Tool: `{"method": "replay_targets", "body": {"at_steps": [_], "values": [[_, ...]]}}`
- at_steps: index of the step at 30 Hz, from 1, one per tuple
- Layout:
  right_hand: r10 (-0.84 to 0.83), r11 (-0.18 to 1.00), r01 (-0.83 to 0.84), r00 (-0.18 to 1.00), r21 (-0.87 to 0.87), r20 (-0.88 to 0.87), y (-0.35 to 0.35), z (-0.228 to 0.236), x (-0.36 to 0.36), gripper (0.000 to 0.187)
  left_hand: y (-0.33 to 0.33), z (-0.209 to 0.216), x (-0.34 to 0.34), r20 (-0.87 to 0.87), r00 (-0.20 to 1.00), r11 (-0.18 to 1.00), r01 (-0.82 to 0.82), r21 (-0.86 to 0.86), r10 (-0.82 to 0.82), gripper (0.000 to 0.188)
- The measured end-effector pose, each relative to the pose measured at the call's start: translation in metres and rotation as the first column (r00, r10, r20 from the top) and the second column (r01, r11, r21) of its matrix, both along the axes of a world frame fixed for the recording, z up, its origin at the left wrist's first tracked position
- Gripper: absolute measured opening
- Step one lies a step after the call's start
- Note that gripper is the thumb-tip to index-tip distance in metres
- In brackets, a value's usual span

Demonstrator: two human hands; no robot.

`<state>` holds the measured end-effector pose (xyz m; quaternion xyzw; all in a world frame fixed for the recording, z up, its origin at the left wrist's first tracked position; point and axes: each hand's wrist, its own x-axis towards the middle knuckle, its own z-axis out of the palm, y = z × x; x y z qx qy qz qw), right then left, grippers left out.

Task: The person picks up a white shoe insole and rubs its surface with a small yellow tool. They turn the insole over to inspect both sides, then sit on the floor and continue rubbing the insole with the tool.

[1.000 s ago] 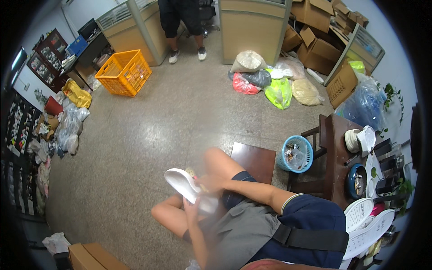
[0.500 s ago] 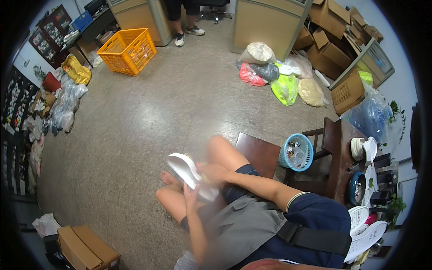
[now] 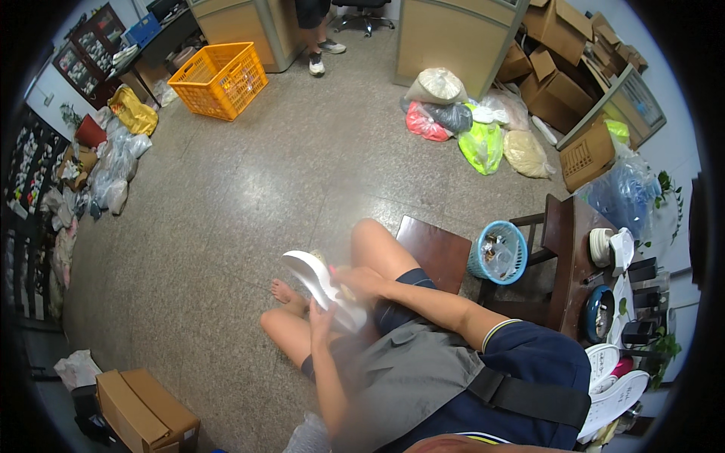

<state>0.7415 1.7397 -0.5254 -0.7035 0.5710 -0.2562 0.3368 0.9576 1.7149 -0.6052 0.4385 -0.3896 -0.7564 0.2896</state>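
Observation:
A white shoe sole (image 3: 308,273) lies slantwise over my lap, its long edge turned upward. My left hand (image 3: 322,325) is closed on its near side, fingers wrapped over the rim. On the other side my right hand (image 3: 361,282) is closed against the sole. A small pink tip and a yellowish bit show at its fingers, but the thing they belong to is too small and blurred to name. Under my arms lies a grey apron (image 3: 411,366), and the sole's lower end rests close to it.
To the right stand a brown stool (image 3: 434,253), a blue wastebasket (image 3: 497,253) and a dark wooden table (image 3: 578,241). Ahead are filled bags (image 3: 483,147) and a yellow crate (image 3: 219,83). A cardboard box (image 3: 147,408) sits at lower left. Another person's legs (image 3: 313,38) show at the back.
The sole has turned slightly in my hands, and my right hand has shifted a little along it. My left hand keeps its hold. At the back, the other person's feet have shifted slightly.

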Motion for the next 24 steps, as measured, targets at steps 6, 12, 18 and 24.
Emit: {"method": "replay_targets", "body": {"at_steps": [6,12,18,24], "values": [[0.000,1.000,-0.001,1.000,0.016,0.017,0.003,0.009,-0.002,0.028,0.001,0.003,0.000,0.012,1.000,1.000,0.014,0.009,-0.014,0.063],[-0.016,0.999,0.014,0.999,0.034,0.051,0.002,0.007,-0.002,0.031,0.000,0.008,-0.002,-0.023,1.000,1.000,-0.003,0.013,0.003,0.072],[-0.019,1.000,0.019,1.000,0.006,-0.003,-0.001,-0.002,-0.001,0.040,-0.001,0.008,-0.001,-0.035,0.998,0.998,-0.050,0.040,0.051,0.069],[-0.008,1.000,0.008,0.999,0.002,-0.032,-0.002,-0.005,-0.003,0.049,-0.002,0.004,-0.001,-0.022,0.998,0.999,-0.051,0.014,0.051,0.070]]}}
